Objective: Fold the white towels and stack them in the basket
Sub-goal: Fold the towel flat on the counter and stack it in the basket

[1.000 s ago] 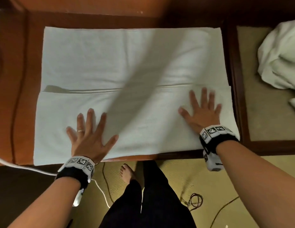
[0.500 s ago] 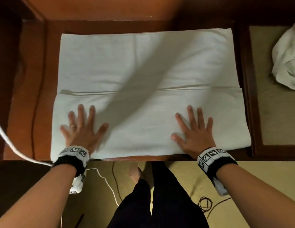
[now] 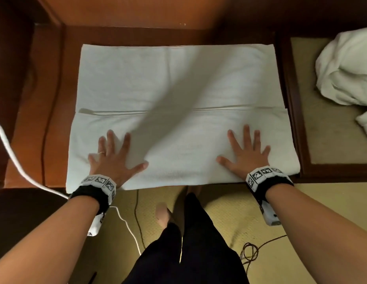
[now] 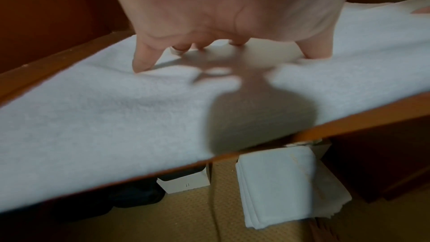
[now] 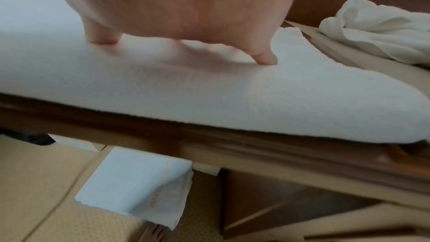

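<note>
The white towel [image 3: 178, 95] covered nearly the whole wooden table [image 3: 35, 124], leaving a bare strip along the frame's left. Both hands lay flat on its near half: left hand [image 3: 111, 158], right hand [image 3: 247, 154], with open towel between them. At the right edge a crumpled towel [image 3: 346, 72] blocked that side. A white cable [image 3: 14, 160] crossed the lower left.
</note>
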### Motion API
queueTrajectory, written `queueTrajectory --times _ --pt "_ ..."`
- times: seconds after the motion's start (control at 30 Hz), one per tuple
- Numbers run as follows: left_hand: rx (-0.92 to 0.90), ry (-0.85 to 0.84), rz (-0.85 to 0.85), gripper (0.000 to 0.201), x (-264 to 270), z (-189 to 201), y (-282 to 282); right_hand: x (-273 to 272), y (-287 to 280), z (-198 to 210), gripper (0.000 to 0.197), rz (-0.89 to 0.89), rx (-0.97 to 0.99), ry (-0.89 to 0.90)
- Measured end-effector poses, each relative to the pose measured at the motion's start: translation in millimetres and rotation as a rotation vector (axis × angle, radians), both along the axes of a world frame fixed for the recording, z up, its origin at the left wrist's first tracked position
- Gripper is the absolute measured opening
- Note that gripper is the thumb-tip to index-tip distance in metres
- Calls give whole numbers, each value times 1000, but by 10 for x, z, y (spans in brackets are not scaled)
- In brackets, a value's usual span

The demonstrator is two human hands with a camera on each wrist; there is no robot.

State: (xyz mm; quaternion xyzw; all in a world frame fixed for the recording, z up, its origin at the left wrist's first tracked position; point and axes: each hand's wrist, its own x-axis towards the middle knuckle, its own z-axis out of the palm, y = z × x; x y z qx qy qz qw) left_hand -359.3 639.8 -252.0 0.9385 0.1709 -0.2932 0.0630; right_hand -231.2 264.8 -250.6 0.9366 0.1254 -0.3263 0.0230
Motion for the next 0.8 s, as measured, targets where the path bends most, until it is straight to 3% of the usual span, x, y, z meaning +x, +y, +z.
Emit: queueTrajectory --times 0.17,0.27,0.4,0.57,0.73,0.8 --pt "20 45 -35 110 -129 129 17 -254 -44 106 91 -25 -21 35" --pt "57 52 -39 85 151 344 53 -125 -9 232 74 -69 16 -32" --pt "69 -12 23 51 763 583 242 484 78 352 42 -75 66 -102" --pt "-36 -210 167 39 1505 580 427 1399 216 367 33 -117 202 -152" --pt "-70 -316 212 48 2097 389 426 2167 343 255 27 -67 245 -257" --pt "-65 -361 220 57 2297 277 460 2408 378 173 36 -55 254 -312"
